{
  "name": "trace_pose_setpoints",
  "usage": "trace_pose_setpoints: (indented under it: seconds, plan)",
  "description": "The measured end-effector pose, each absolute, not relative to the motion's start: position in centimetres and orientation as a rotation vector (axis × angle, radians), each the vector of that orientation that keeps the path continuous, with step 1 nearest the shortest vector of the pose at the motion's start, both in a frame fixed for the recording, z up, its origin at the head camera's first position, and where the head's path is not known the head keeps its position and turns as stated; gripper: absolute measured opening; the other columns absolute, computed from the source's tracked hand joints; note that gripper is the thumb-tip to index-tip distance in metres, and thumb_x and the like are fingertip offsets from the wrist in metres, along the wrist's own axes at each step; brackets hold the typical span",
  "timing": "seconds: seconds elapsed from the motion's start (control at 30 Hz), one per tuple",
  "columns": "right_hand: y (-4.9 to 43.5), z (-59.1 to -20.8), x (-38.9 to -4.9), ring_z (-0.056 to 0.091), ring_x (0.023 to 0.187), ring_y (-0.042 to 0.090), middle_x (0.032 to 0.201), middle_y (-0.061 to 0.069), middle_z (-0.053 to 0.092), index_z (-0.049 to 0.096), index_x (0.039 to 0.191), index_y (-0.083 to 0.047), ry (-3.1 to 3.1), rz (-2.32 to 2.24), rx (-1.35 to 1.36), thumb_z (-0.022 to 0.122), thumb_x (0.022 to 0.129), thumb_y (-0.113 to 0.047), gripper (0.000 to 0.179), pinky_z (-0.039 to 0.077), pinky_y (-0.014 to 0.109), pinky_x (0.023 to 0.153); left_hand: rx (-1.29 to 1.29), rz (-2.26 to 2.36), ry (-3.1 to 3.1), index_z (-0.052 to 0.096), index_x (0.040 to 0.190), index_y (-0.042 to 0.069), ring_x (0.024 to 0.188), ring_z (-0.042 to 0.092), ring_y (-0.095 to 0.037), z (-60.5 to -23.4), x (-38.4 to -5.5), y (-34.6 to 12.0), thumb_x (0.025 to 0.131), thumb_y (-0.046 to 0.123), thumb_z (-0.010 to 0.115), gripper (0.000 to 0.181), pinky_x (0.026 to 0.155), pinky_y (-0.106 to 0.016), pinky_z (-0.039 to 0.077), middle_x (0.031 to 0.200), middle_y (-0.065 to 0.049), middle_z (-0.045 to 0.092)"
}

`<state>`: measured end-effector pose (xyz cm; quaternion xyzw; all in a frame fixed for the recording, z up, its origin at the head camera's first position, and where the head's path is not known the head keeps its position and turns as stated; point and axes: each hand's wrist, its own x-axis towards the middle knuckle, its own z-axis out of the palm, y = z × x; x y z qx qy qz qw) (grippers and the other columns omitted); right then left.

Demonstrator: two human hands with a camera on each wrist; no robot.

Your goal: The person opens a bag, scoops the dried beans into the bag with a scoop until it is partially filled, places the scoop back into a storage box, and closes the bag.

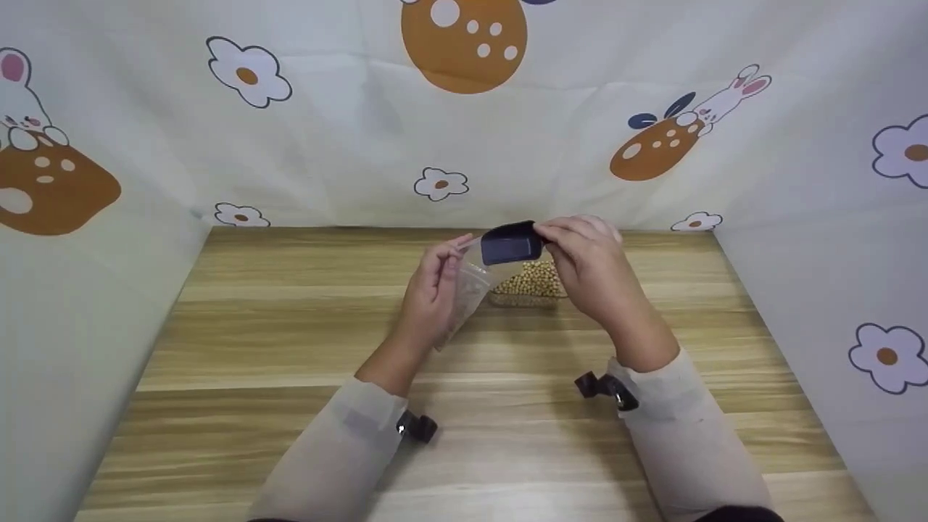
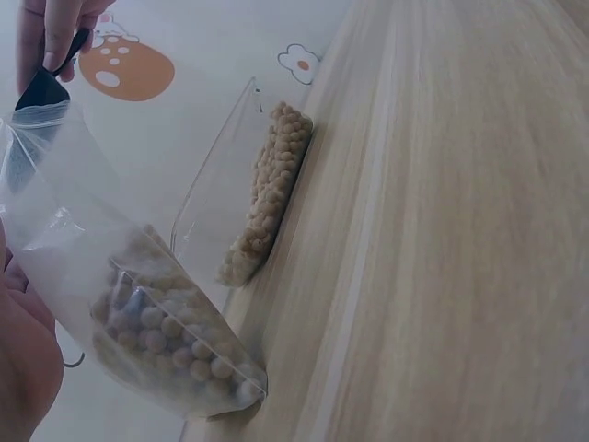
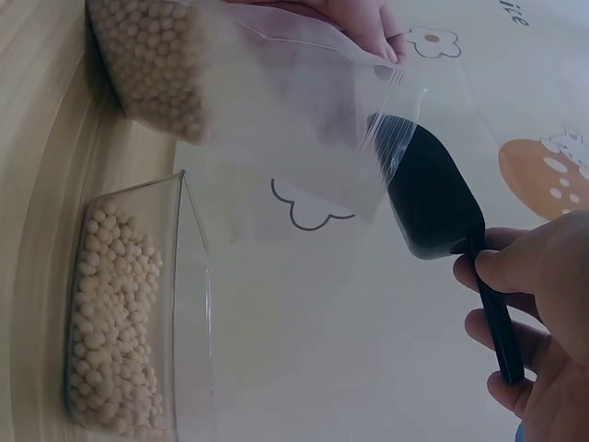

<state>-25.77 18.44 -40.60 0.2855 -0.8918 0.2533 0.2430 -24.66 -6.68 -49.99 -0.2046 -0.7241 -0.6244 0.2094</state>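
My left hand (image 1: 429, 293) pinches a clear zip bag (image 1: 470, 291) near its mouth, with the bag hanging tilted. Round pale yellow beans (image 2: 170, 336) fill the bottom of the bag, which meets the table in the left wrist view. My right hand (image 1: 594, 268) grips the handle of a black scoop (image 3: 428, 189). The scoop's front edge reaches into the bag's open mouth; its dark inner face shows no beans in the head view. Beyond the bag, a clear rectangular container (image 3: 191, 304) holds more of the same beans (image 1: 533, 279), partly hidden by my right hand in the head view.
The wood-grain table (image 1: 254, 326) carries the container near its back edge. A pale cloth (image 1: 348, 130) printed with rabbits and flowers walls the back and both sides. Small dark cameras (image 1: 417, 428) are strapped at both wrists.
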Motion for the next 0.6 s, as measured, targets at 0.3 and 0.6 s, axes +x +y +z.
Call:
trace_pose_setpoints:
  seconds: [0.3,0.6]
  plan:
    - [19.1,-41.6,-25.7,0.065,0.128,0.032,0.130,0.005,0.078,0.077,0.131,-0.013,-2.432,0.837,0.702,0.067,0.104,-0.008,0.029,0.040,0.054,0.117,-0.549,-1.739,-2.044,0.053,0.121,-0.001,0.145,0.060,-0.022,-49.9,-24.6,-6.6,0.116,0.018,0.042,0.023,0.127,-0.035,0.042,0.154,-0.006,0.064]
    - [20.8,-42.2,-26.0,0.065,0.128,0.034,0.130,0.008,0.078,0.077,0.132,-0.012,-2.428,0.906,0.629,0.068,0.104,-0.007,0.030,0.040,0.053,0.117,-0.527,-1.739,-2.051,0.055,0.118,0.007,0.146,0.059,-0.022,-49.9,-24.5,-6.7,0.116,0.016,0.043,0.015,0.127,-0.042,0.042,0.154,-0.006,0.064]
